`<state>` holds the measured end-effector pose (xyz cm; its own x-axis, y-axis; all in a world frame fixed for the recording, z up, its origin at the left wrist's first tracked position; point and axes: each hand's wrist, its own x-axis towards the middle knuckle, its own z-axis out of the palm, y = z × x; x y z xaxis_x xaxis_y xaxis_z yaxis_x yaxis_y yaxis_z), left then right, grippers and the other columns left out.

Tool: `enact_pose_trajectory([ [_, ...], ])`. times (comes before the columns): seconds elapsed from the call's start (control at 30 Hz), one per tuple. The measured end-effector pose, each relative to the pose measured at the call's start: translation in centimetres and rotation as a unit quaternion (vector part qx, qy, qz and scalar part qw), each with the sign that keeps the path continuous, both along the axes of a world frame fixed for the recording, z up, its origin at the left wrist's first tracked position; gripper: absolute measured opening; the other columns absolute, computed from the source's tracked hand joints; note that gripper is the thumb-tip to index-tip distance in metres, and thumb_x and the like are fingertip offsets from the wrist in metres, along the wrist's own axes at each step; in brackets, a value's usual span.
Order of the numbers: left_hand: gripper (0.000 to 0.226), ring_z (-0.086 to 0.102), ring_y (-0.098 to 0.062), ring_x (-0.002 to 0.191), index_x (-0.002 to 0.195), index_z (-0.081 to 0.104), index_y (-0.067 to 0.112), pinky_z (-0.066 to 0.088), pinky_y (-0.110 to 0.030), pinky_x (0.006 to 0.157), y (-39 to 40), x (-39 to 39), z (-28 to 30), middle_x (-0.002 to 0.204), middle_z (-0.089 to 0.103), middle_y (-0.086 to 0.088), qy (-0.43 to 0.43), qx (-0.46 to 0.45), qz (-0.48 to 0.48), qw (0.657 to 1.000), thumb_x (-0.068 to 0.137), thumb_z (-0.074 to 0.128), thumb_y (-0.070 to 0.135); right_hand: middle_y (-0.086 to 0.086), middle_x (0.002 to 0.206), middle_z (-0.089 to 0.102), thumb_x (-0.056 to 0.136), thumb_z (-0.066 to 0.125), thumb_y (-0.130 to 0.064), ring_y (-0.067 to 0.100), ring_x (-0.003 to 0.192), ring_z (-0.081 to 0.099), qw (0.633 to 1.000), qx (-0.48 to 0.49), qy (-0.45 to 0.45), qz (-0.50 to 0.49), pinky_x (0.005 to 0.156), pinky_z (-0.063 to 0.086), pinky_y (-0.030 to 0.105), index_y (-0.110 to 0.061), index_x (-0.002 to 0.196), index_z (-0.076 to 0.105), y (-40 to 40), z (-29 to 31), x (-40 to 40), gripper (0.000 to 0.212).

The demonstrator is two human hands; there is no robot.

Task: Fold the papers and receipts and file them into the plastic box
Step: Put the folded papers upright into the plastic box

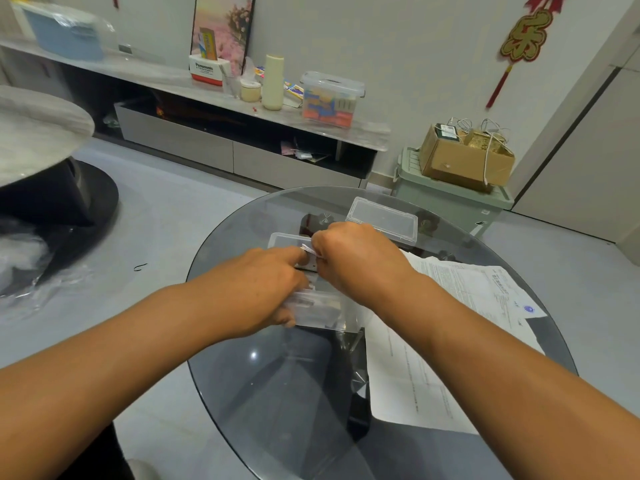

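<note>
Clear plastic box (pixel 282 241) on the glass table (pixel 277 393), our hands over it. Right hand (pixel 356 258) pinches a folded receipt (pixel 307 249) at the box's rim; left hand (pixel 263 285) presses there, forefinger out. Lid (pixel 382 220) just behind the box, papers (pixel 478 299) to its right.

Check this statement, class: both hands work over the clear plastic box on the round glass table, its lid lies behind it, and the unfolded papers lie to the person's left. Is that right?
One detail is wrong. The head view shows the unfolded papers lying to the person's right, not left. The rest stands: the left hand and right hand work over the plastic box on the glass table, with the lid behind it.
</note>
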<state>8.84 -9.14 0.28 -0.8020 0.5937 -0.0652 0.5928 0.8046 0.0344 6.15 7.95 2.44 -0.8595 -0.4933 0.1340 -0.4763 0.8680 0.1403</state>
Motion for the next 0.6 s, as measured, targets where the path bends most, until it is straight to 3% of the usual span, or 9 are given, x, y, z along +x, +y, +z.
enact_pose_trajectory([
  [0.23,0.023,0.057,-0.019,0.104,0.100,0.053,0.035,0.047,-0.032,0.079,0.2,-0.2,0.2,0.107,0.062,0.005,-0.001,-0.019,-0.005,1.000,0.089,0.071,0.044,0.011,0.076,0.059,0.091,0.066,-0.011,0.034,0.072,0.061,0.999,0.006,-0.038,0.005,0.062,0.053,0.037,-0.014,0.076,0.062,-0.3,-0.2,-0.8,0.015],
  [0.33,0.028,0.060,-0.018,0.099,0.110,0.063,0.031,0.049,-0.031,0.080,0.0,-0.4,0.2,0.107,0.062,0.005,-0.017,-0.001,0.002,1.000,0.088,0.073,0.043,0.006,0.068,0.047,0.093,0.065,-0.009,0.033,0.069,0.058,0.998,0.032,-0.047,0.013,0.060,0.048,0.035,-0.013,0.079,0.062,-1.0,-0.4,-1.3,0.015],
  [0.43,0.028,0.060,-0.013,0.093,0.110,0.065,0.032,0.048,-0.027,0.075,-0.4,-0.7,0.2,0.106,0.063,0.010,-0.040,0.030,-0.005,0.999,0.086,0.075,0.041,0.006,0.077,0.055,0.093,0.062,-0.005,0.031,0.075,0.064,0.994,0.057,-0.081,0.041,0.067,0.054,0.037,-0.013,0.091,0.070,-1.7,-0.5,-1.8,0.012],
  [0.53,0.025,0.055,-0.005,0.090,0.106,0.063,0.034,0.039,-0.017,0.068,-1.3,-0.8,0.2,0.108,0.056,0.018,-0.060,0.087,-0.016,0.994,0.085,0.077,0.038,0.005,0.080,0.058,0.092,0.060,-0.002,0.028,0.075,0.062,0.990,0.054,-0.124,0.045,0.066,0.046,0.033,-0.013,0.097,0.073,-1.5,-0.4,-2.2,0.018],
  [0.6,0.024,0.050,-0.003,0.087,0.095,0.056,0.035,0.035,-0.015,0.065,-1.8,-0.6,0.3,0.105,0.047,0.020,-0.049,0.115,-0.027,0.992,0.085,0.077,0.039,0.007,0.082,0.062,0.094,0.063,-0.008,0.031,0.078,0.065,0.991,0.022,-0.127,0.030,0.067,0.050,0.034,-0.015,0.097,0.076,-1.1,-0.4,-2.3,0.015],
])
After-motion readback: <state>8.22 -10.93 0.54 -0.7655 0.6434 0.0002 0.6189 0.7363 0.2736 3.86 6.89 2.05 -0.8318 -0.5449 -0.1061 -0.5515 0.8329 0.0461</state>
